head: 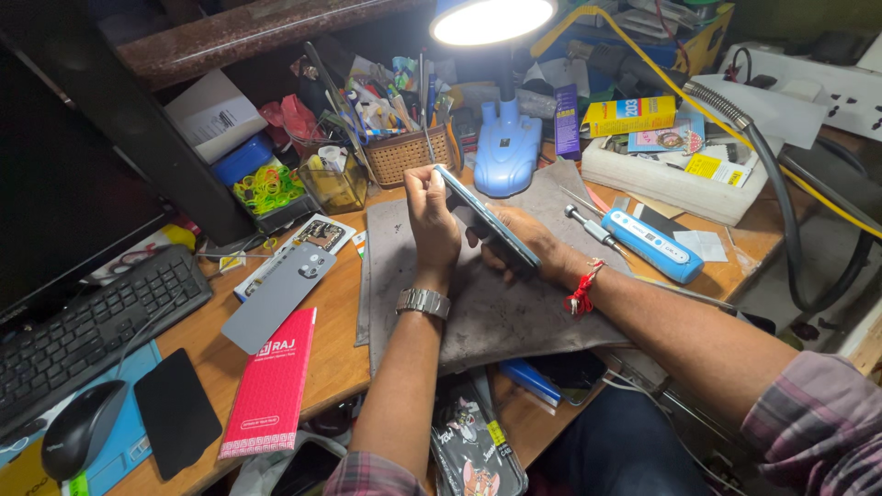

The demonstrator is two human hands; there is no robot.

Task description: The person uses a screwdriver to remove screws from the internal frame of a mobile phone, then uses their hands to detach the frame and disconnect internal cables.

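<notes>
Prying at a phone (487, 220) edge above the grey mat (496, 312).
Right hand (524, 243) cradling phone tilted on edge; left hand (430, 216) pinching thin tool (426, 138) at top corner. Best kept shallow, steady, sliding along seam.

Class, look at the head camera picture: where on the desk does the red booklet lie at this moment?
The red booklet lies at the lower left of the head view, near the desk's front edge, between the black phone-sized slab and the left hand's forearm, just below the grey phone back cover.
</notes>
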